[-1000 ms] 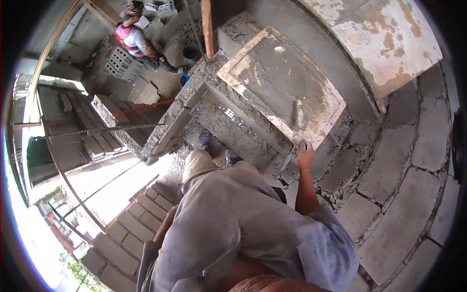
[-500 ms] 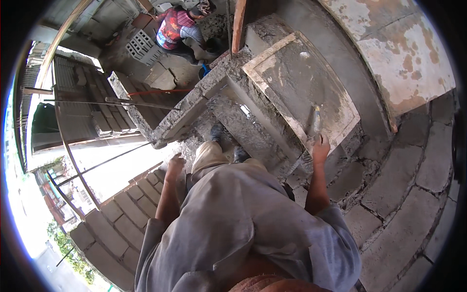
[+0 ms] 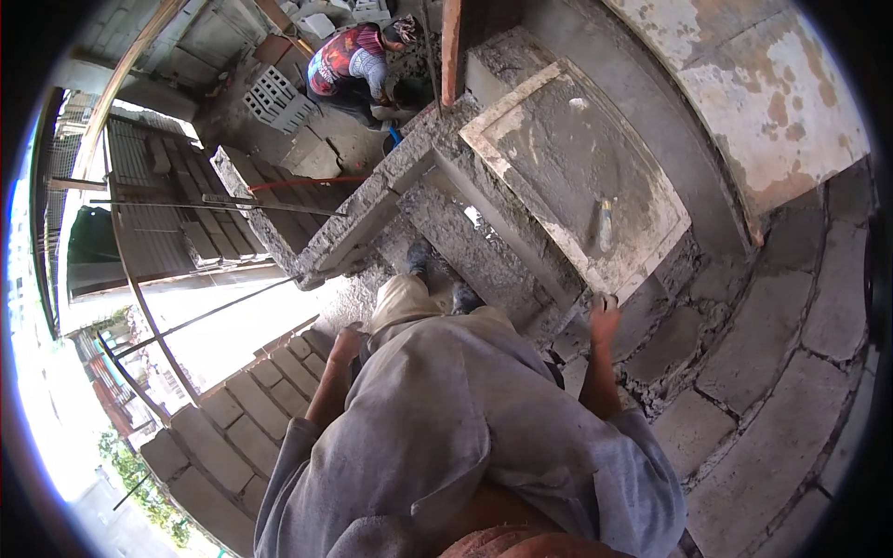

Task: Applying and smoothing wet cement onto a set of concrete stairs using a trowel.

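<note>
My right hand [image 3: 605,318] is loosely closed by the near corner of a wood-framed mortar board [image 3: 535,206], with nothing visible in its fingers. Wet grey mortar is smeared over the board. On it lies a trowel-like hand tool with a pale yellowish handle [image 3: 606,228], apart from my hand; its blade blends into the mortar. Beside my left thigh hangs my left hand [image 3: 345,346], its fingers curled in, and no object shows in it. My boots [image 3: 420,258] stand on rough, mortar-covered ground beside a raised concrete edge [image 3: 363,206].
Block walls rise at right [image 3: 753,325] and lower left [image 3: 233,437]. A co-worker [image 3: 353,70] bends over a dark bucket [image 3: 410,91] beyond the concrete edge, near a stack of hollow blocks [image 3: 277,99]. Thin rods [image 3: 214,313] cross the left side. An upright wooden post [image 3: 451,51] stands ahead.
My right hand has drawn back from the board's corner toward my body. My left hand has lowered toward my thigh. The tool stays on the board. The co-worker bends a little lower.
</note>
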### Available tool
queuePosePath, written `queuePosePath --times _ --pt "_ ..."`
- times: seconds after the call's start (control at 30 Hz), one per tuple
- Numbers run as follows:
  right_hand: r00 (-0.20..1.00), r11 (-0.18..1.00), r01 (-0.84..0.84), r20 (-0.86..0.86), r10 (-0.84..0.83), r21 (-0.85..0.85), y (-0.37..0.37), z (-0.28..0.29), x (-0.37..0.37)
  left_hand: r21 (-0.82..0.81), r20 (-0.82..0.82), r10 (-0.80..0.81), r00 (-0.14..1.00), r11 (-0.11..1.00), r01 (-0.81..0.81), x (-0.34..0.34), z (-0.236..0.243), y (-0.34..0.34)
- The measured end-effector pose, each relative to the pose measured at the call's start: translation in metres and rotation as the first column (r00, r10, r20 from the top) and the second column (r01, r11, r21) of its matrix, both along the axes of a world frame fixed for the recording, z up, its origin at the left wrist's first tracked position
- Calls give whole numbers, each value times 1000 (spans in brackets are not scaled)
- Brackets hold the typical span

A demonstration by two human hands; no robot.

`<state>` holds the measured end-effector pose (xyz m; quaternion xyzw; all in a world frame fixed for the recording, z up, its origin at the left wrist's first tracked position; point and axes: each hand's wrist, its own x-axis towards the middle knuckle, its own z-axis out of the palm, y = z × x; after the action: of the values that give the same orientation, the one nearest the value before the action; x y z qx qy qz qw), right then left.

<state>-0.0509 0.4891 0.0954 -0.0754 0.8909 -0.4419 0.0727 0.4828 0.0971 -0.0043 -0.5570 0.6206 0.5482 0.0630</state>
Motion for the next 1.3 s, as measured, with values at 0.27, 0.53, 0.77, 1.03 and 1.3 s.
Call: queuePosePath --times 0.27,0.53,0.77,1.03,1.3 --pt "998 1000 -11 61 10 21 -17 16 -9 -52 216 -231 949 967 248 -45 82 -12" --pt "995 986 -77 71 68 145 -43 26 -28 -36 83 -245 966 968 248 -4 15 -29" --pt "996 996 -73 -49 76 50 -42 12 -19 104 209 25 978 994 -47 -38 64 -9" --pt "990 993 -115 80 112 27 -44 22 -13 -103 169 -196 966 971 215 1 46 -3" --pt "987 994 -110 120 105 29 -52 21 -17 -20 209 -27 978 999 32 -51 92 -12"
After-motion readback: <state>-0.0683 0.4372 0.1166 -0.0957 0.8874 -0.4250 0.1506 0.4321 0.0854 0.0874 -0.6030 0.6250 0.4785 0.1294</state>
